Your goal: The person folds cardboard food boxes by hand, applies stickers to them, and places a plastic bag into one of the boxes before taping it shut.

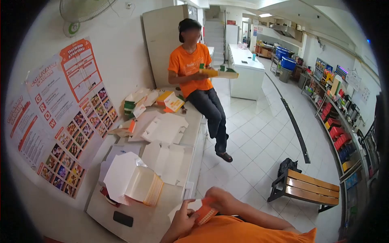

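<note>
Close to my body, I hold an orange and white food carton point(205, 213) between both hands. My left hand point(183, 222) grips its near left side, with the fingers curled on the edge. On the far right side, my right hand point(222, 201) is closed on an orange part of the carton, and its fingertips are partly hidden. To the left, on the white tabletop point(148, 227), stand nested open cartons point(150, 188) with white lids and orange-patterned sides. A dark phone point(122, 218) lies in front of them.
Unfolded white cartons point(164, 127) spread along the tabletop, with green and orange boxes point(170, 100) behind. A person point(192, 67) in an orange shirt sits at the far end holding a yellow-green carton point(225, 73). A wooden bench point(312, 187) and shelves point(338, 137) are on the right.
</note>
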### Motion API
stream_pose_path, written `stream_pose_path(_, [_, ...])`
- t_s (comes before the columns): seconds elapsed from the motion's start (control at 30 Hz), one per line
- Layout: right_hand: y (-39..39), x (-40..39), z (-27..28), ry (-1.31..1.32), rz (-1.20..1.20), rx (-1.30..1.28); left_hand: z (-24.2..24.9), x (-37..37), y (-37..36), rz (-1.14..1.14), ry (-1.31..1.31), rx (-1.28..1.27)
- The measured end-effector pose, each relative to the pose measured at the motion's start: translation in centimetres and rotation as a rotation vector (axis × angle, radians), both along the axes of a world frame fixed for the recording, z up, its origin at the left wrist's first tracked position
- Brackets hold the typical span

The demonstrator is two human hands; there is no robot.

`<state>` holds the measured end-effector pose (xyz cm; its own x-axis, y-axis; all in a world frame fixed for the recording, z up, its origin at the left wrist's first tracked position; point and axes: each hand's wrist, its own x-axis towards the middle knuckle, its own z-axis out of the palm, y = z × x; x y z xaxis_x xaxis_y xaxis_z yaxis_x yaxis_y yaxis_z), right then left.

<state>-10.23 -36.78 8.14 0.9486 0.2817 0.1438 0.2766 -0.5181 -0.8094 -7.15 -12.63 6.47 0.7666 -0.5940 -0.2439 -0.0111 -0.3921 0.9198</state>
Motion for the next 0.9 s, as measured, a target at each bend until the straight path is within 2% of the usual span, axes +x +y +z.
stream_pose_path(0.03, [0.1, -0.4, -0.1, -0.041, 0.162, -0.059, 0.7, -0.2, 0.0, 0.004, 0.021, 0.005])
stream_pose_path(0.07, [0.2, -1.3, -0.7, 0.148, 0.262, -0.134, 1.7, 0.0, -0.2, -0.085, -0.104, 0.039])
stream_pose_path(0.1, [0.0, -1.8, -0.7, 0.172, 0.267, -0.123, 2.6, 0.1, -0.3, -0.177, -0.226, 0.075])
stream_pose_path(0.17, [-0.6, -1.5, 0.3, 0.398, 0.281, 0.232, 3.0, 0.3, -0.3, -0.179, -0.174, 0.07])
stream_pose_path(0.23, [-0.5, -0.8, 0.4, 0.34, 0.301, 0.145, 3.5, 0.3, -0.2, -0.213, -0.516, 0.12])
stream_pose_path(0.27, [-0.3, -0.6, 0.2, 0.266, 0.316, 0.056, 2.7, 0.3, -0.2, -0.191, -0.574, 0.2])
stream_pose_path(0.3, [0.1, -0.6, 0.1, 0.192, 0.331, -0.03, 1.3, 0.1, -0.7, 0.035, -0.895, 0.202])
stream_pose_path(0.37, [1.9, 0.0, 0.3, 0.48, -0.197, 0.025, 0.8, -0.2, -1.6, 0.346, -0.989, 0.073])
stream_pose_path(0.4, [2.7, 0.5, -0.3, 0.503, -0.186, 0.036, 0.5, -0.7, -2.0, 0.345, -0.969, 0.094])
stream_pose_path(0.47, [3.4, 1.8, -1.7, 0.552, -0.312, 0.589, -1.1, -0.9, -3.0, 0.194, -0.671, -0.13])
stream_pose_path(0.5, [3.5, 2.1, -1.2, 0.565, -0.305, 0.594, -2.5, -0.3, -3.0, 0.2, -0.663, -0.118])
stream_pose_path(0.57, [3.8, 2.7, 0.5, 0.544, -0.038, 0.559, -4.9, 1.1, -2.7, 0.36, -0.768, -0.326])
stream_pose_path(0.6, [4.1, 2.8, -0.5, 0.383, -0.179, 0.548, -3.1, 1.8, -2.3, 0.373, -0.847, -0.271])
stream_pose_path(0.63, [4.2, 3.7, 0.3, 0.402, -0.147, 0.542, -2.3, 2.7, -2.2, 0.406, -0.843, -0.253])
stream_pose_path(0.7, [4.4, 6.3, 2.5, -0.686, -0.619, -0.319, -1.3, 4.2, -1.5, 0.22, -0.774, -0.562])
stream_pose_path(0.73, [3.9, 6.7, 0.8, -0.548, -0.383, -0.245, -0.9, 4.0, -1.3, 0.198, -0.647, -0.673])
stream_pose_path(0.77, [2.9, 8.0, -0.6, -0.544, -0.318, -0.233, -0.4, 4.0, -1.4, 0.263, -0.658, -0.655])
stream_pose_path(0.83, [2.2, 10.5, -1.8, 0.394, 0.204, 0.005, 0.4, 4.6, -1.3, 0.219, -0.713, -0.673])
stream_pose_path(0.87, [2.6, 10.8, -1.1, 0.015, 0.118, -0.001, 0.4, 4.6, -0.8, 0.251, -0.656, -0.704])
stream_pose_path(0.9, [3.4, 11.8, -1.3, 0.025, 0.164, -0.007, 0.2, 4.7, 0.1, 0.3, -0.663, -0.693])
